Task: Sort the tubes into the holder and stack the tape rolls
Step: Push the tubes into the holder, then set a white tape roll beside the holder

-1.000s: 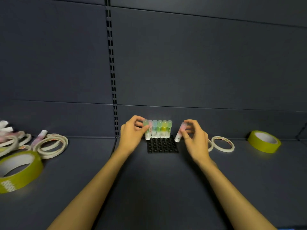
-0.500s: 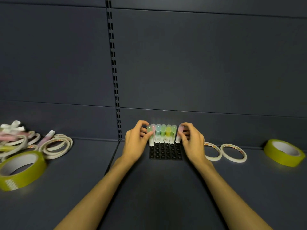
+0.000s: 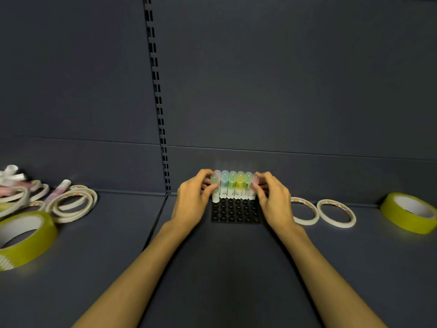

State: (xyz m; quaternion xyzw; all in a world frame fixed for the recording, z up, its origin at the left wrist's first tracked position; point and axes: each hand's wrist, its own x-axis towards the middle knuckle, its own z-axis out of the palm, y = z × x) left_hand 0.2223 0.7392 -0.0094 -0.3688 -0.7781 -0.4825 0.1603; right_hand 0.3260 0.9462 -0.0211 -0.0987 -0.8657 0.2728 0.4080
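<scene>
A black holder (image 3: 236,213) with a grid of holes lies on the dark shelf. Several pastel-capped tubes (image 3: 233,188) stand upright in its back row. My left hand (image 3: 192,202) pinches a green-capped tube (image 3: 214,189) at the row's left end, slightly in front of the others. My right hand (image 3: 274,201) pinches a pink-capped tube (image 3: 255,187) at the row's right end. Two thin white tape rolls (image 3: 335,213) lie flat right of the holder. A yellow tape roll (image 3: 410,213) rests at far right.
At the left lie a big yellow tape roll (image 3: 22,237), a heap of thin white tape rolls (image 3: 73,204) and a few loose tubes (image 3: 59,191). The dark back wall with a slotted upright (image 3: 158,102) rises just behind the holder.
My right hand carried the pink-capped tube from beside the holder into the right end of the back row and stood it upright. My left hand stayed on the green-capped tube.
</scene>
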